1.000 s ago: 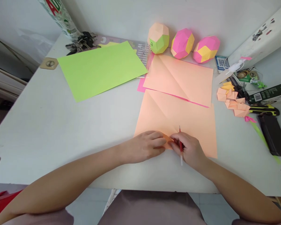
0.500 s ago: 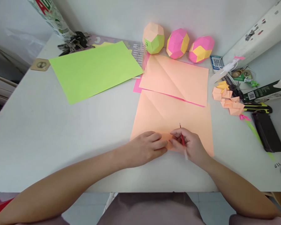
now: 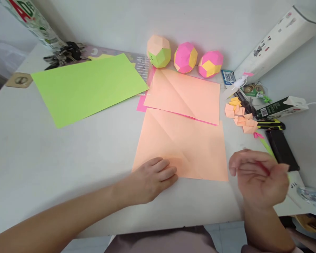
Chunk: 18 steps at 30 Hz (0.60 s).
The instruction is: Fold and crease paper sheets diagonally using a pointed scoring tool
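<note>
My left hand (image 3: 154, 179) lies at the near left of a large peach paper sheet (image 3: 197, 147). Its fingers are curled and pressed down on a small peach paper piece (image 3: 176, 162), most of which they cover. To the right of the sheet, my right hand (image 3: 260, 175) is raised with its palm turned up and fingers bent, blurred by motion. A slim red pen (image 3: 263, 168) is tucked in it, partly hidden by the fingers. A second creased peach sheet (image 3: 184, 95) overlaps the far side of the first.
A green sheet (image 3: 89, 91) lies at the left. Three faceted paper balls (image 3: 185, 58) line the wall. Small folded paper pieces (image 3: 241, 117), a cutter (image 3: 271, 124), a black case (image 3: 283, 149) and a carton (image 3: 281, 107) crowd the right side. Keys (image 3: 65, 54) rest at the far left.
My right hand has left the small paper piece, moved right and turned palm up with the pen still in it. My left hand stays on the paper. The view has shifted rightward.
</note>
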Tool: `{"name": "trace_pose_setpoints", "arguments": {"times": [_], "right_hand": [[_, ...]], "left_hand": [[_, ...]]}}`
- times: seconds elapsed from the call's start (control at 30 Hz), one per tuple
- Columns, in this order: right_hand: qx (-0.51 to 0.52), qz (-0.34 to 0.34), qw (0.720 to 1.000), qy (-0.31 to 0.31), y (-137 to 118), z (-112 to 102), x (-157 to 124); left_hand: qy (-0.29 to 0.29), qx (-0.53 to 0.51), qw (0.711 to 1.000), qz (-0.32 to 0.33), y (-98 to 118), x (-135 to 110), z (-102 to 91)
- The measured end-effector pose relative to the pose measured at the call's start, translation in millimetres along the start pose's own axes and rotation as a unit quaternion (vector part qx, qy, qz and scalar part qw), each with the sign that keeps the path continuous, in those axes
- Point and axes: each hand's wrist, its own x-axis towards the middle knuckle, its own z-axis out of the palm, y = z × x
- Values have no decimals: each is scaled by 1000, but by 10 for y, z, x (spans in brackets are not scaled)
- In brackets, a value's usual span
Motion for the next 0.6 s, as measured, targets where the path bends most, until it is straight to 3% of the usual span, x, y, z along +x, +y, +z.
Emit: {"name": "trace_pose_setpoints", "arguments": {"times": [0.1, 0.2, 0.27, 0.6], "right_hand": [[-10, 47, 993, -109, 102, 136, -176], [-96, 32, 968, -230, 204, 306, -299], [-140, 10, 952, -273, 265, 385, -348], [-233, -36, 941, -244, 449, 473, -459]], "left_hand": [[-3, 19, 1000, -5, 27, 5, 23], [-1, 25, 1000, -6, 40, 8, 28], [-1, 31, 999, -5, 40, 11, 21], [-14, 65, 998, 15, 36, 12, -26]]}}
